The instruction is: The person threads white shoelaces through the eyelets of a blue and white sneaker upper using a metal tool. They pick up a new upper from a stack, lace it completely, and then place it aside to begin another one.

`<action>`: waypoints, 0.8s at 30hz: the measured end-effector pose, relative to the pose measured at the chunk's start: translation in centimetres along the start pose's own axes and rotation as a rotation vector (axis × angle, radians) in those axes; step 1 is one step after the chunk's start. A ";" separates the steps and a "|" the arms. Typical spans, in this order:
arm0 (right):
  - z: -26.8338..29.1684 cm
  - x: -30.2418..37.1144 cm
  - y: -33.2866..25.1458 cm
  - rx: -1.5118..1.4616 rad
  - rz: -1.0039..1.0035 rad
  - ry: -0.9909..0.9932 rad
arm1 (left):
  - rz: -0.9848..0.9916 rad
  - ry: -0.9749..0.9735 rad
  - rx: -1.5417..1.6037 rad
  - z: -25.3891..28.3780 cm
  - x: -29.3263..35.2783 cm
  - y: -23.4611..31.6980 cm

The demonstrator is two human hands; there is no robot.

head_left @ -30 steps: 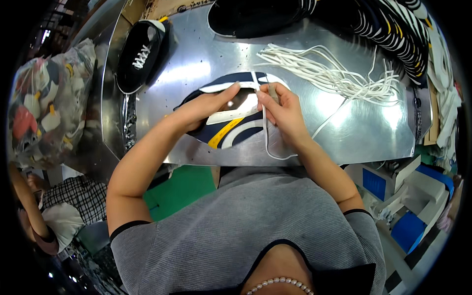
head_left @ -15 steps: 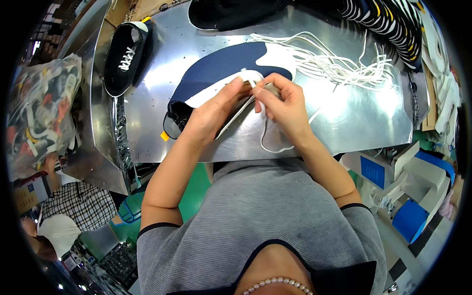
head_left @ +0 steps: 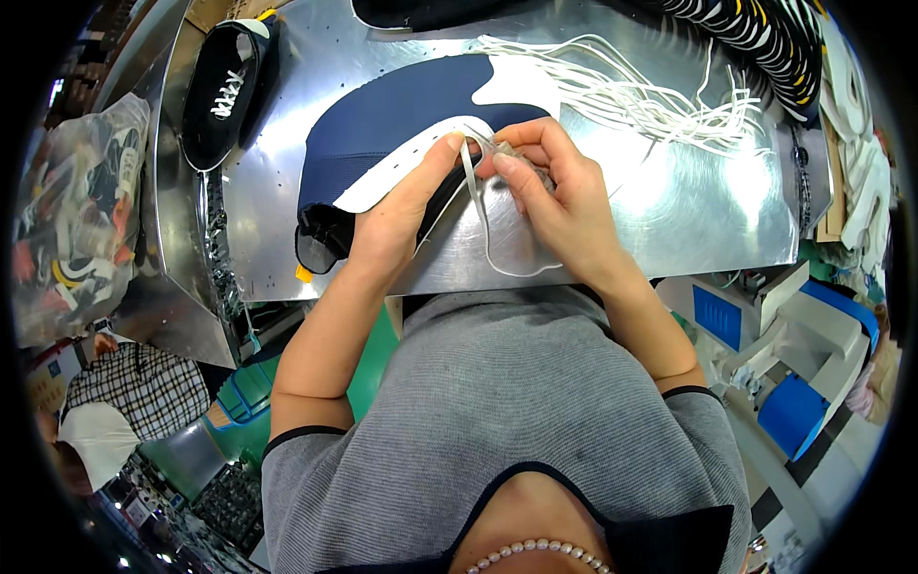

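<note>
A navy and white shoe upper (head_left: 382, 120) lies on its side in front of me, its white eyelet strip with small holes turned up. My left hand (head_left: 400, 215) is closed on that strip, thumb on top near its end. Against the same end, my right hand (head_left: 555, 187) has thumb and fingers pinched together. A white shoelace (head_left: 481, 215) runs from the strip between my hands and loops down toward the table edge. Whether my right fingertips grip the lace or the upper's edge is hard to make out.
The metal table (head_left: 708, 225) bears a pile of white laces (head_left: 660, 105) and, at far right, a row of stacked uppers (head_left: 755, 43). At left stand a laced black shoe upper (head_left: 222, 96) and a clear bag of scraps (head_left: 81, 220). Another person (head_left: 139, 387) is at lower left.
Both hands and the upper sit slightly higher and further left in the picture. My right fingers have shifted off the hanging lace to the strip's end, and the lace now hangs freer.
</note>
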State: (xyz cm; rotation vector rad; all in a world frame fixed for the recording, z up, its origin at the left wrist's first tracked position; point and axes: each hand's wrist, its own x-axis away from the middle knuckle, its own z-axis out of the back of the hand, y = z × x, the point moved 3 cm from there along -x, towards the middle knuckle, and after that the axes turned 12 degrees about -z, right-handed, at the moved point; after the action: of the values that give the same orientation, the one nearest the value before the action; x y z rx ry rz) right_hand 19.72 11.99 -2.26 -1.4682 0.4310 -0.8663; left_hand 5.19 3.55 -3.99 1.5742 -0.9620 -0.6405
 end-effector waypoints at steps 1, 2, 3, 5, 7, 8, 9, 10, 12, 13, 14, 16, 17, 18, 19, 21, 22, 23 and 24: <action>0.0 0.1 -0.5 0.033 -0.001 0.002 | -0.004 0.001 0.002 -0.1 0.0 0.0; 0.1 0.0 -0.6 0.052 -0.006 0.004 | -0.008 0.002 0.004 -0.2 0.0 0.1; 0.1 0.0 -0.7 0.070 -0.013 0.007 | -0.009 0.005 -0.009 -0.2 0.0 0.1; 0.2 -0.3 -0.6 0.094 -0.033 -0.001 | -0.013 0.012 -0.035 -0.2 0.1 0.1; 0.4 -0.6 -1.5 0.147 -0.048 -0.037 | -0.028 -0.029 -0.170 0.3 0.3 0.1; 0.5 -0.8 -1.8 0.212 -0.026 -0.042 | -0.036 -0.048 -0.238 0.5 0.6 0.0; 0.5 -1.0 -2.0 0.272 -0.002 -0.045 | -0.165 -0.041 -0.283 0.4 0.9 -0.2; 0.5 -1.4 -2.3 0.363 0.051 -0.027 | -0.436 -0.092 -0.520 0.3 1.3 0.5; -0.3 -2.1 -2.8 0.575 0.185 0.015 | -0.591 -0.133 -0.707 -0.2 1.1 1.5; -1.1 -2.3 -3.2 0.695 0.266 0.041 | -0.551 -0.105 -0.750 -0.9 1.4 3.0; -1.6 -2.8 -3.2 0.811 0.249 0.010 | -0.796 -0.163 -1.058 -1.2 1.3 2.7; -2.7 -3.8 -3.4 1.044 0.243 -0.064 | -0.684 -0.132 -0.909 -0.2 1.4 1.9; -2.7 -4.0 -3.4 1.091 0.288 -0.092 | -0.568 -0.114 -0.742 0.7 1.5 0.5; -2.2 -3.8 -4.0 1.007 0.265 -0.141 | -0.457 -0.090 -0.575 1.7 1.7 -0.6; -1.4 -3.8 -4.6 0.926 0.241 -0.181 | -0.155 -0.031 -0.348 1.9 1.8 -0.1; 1.6 -3.0 -4.5 0.729 0.204 -0.138 | -0.006 0.010 -0.185 3.3 1.7 0.4; 3.1 -2.9 -4.3 0.624 0.194 -0.054 | 0.041 -0.001 -0.096 3.9 1.2 0.5; 3.9 -3.2 -4.7 0.630 0.183 0.067 | 0.057 0.011 -0.010 4.3 0.7 0.7; 4.4 -3.5 -5.1 0.630 0.166 0.182 | 0.009 0.001 -0.063 4.2 0.5 0.9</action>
State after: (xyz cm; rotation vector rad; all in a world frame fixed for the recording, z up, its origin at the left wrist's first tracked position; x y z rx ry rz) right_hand 19.46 18.10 2.27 -0.7688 0.3633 -0.9003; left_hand 1.76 0.88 -4.03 1.5138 -0.9394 -0.6580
